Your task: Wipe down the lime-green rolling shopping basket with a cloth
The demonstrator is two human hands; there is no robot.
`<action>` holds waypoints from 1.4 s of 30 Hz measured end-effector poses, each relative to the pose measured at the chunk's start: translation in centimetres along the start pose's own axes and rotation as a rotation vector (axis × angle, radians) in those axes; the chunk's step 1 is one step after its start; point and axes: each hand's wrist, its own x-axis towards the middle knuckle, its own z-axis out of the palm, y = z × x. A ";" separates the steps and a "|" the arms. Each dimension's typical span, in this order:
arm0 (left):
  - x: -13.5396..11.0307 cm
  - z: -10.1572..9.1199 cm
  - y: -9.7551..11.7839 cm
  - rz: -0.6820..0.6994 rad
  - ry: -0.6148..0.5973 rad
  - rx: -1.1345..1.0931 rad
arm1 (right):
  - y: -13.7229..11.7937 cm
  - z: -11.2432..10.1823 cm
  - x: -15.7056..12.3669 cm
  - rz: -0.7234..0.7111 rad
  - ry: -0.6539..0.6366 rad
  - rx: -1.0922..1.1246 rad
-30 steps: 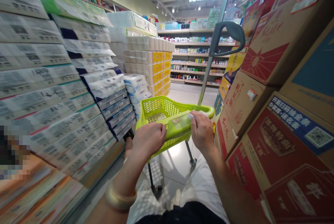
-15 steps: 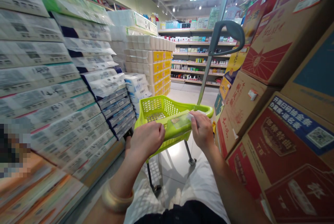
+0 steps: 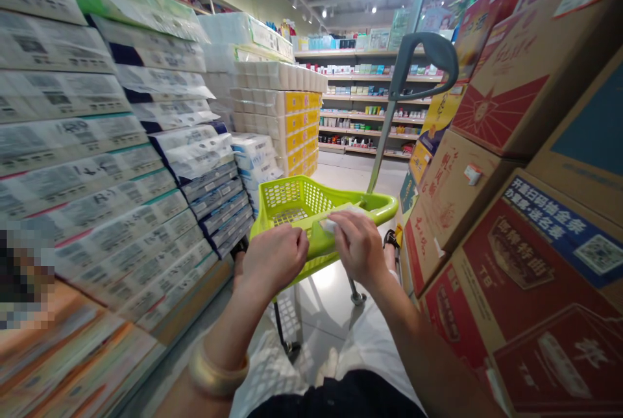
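Note:
A lime-green rolling shopping basket (image 3: pixel 318 241) with perforated walls stands on casters in front of me. My left hand (image 3: pixel 276 254) is closed around the left part of its near rim, a gold bangle (image 3: pixel 219 366) on that wrist. On the broad middle of the same rim, my right hand (image 3: pixel 359 248) presses a white tissue or wipe (image 3: pixel 329 226) under its bent fingers. Part of the tissue is hidden beneath the hand. The basket's grey pull handle (image 3: pixel 396 74) rises upright on a metal pole at the far right corner.
Stacked white paper packs (image 3: pixel 111 171) line the left side, with bundled tissue rolls (image 3: pixel 277 106) further ahead. Cardboard cartons (image 3: pixel 491 191) are piled close on the right. Shelves of small products (image 3: pixel 365 90) stand at the back beyond the tiled floor (image 3: pixel 341 174).
My right hand has slid left along the rim with the tissue, from the right corner toward the middle. My left hand keeps its hold, and the basket has hardly shifted.

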 end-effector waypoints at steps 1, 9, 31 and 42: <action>0.0 0.0 0.0 0.004 -0.003 -0.004 | 0.8 -0.3 0.3 0.048 0.008 -0.018; 0.0 -0.1 0.4 0.011 0.003 0.011 | 1.9 -0.7 1.3 0.170 -0.025 -0.108; -0.1 0.0 0.2 0.021 0.027 0.033 | -2.5 0.2 2.6 -0.069 -0.268 0.014; 0.0 -0.1 0.3 0.026 0.006 0.014 | 3.5 -1.8 4.0 0.245 -0.312 -0.135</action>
